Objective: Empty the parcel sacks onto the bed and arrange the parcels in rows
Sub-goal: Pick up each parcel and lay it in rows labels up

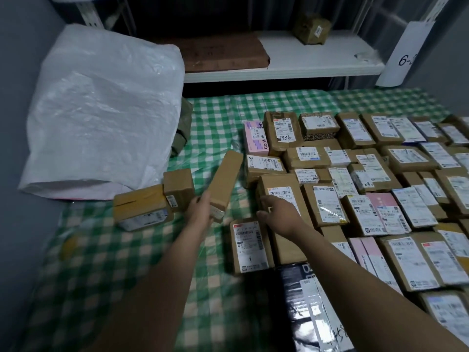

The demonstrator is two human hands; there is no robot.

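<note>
Grey wall (20,97) on the left, white woven sack (101,110) slumped against it on the bed, mouth toward the near side. Surface? — R.

Green-and-cream check cover (121,262), glossy film over it. Two brown boxes (152,204) loose just beside the sack mouth, touching each other. Olive packet (184,130) half hidden behind the sack's right edge. — T.

Hands? — R.

Left hand (199,212): fingers wrapped round the near end of a long narrow box (227,182), held at a slant, far end pointing away. Right hand (279,215): palm down, fingers laid out flat on a big brown box (276,191), not clasping it. Box marked "1" (250,246) lies just near-left of that one. — T.

Far side? — R.

White shelf (317,67) along the far wall. Flat brown carton (225,54) on its left part, olive parcel (312,27) further right. — T.

Rows? — R.

Parcels in rows (380,189), labels up, packed edge to edge from the centre to the right edge of the bed. Pink box (256,138) at the block's far-left corner, black film-wrapped parcel (307,308) at the near end. White sign (406,52) reading "6-" stands far right. — T.
</note>
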